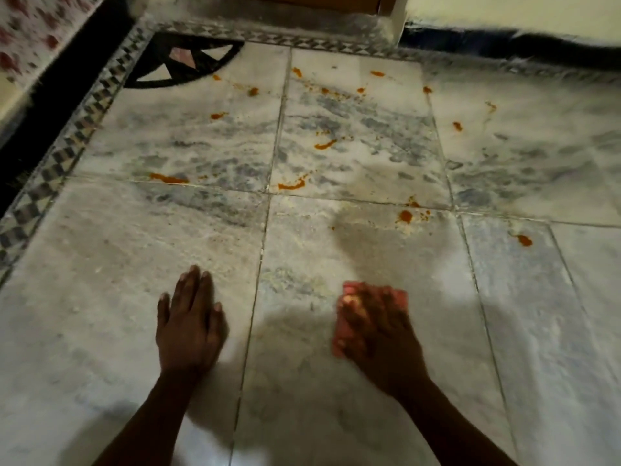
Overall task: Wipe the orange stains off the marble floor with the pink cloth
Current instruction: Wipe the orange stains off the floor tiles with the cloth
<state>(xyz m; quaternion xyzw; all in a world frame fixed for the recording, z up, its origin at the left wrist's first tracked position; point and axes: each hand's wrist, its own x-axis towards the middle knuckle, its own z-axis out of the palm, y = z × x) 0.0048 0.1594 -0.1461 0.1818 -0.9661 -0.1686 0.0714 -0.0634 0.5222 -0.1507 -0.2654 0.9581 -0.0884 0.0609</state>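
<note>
The left hand (191,321) lies flat on the floor (336,415) at lower centre, fingers straight and close together. To its right, the blurred right hand (376,334) presses the cloth (353,288) onto a tile, fingers stretched out across it. Stains (291,186) dot the tiles across the middle and upper frame, apart from the cloth. A patterned border (67,146) runs up the left.

**Both hands down on the floor**

The left hand (190,317) is laid palm-down on the marble floor (100,297), its fingers straight, held close together and pointed away from the body. The right hand (373,327) is pressed flat on the pink cloth (400,295), its fingers spread and angled leftward, and is seen blurred. Both bare forearms (161,408) are stretched forward.
</note>
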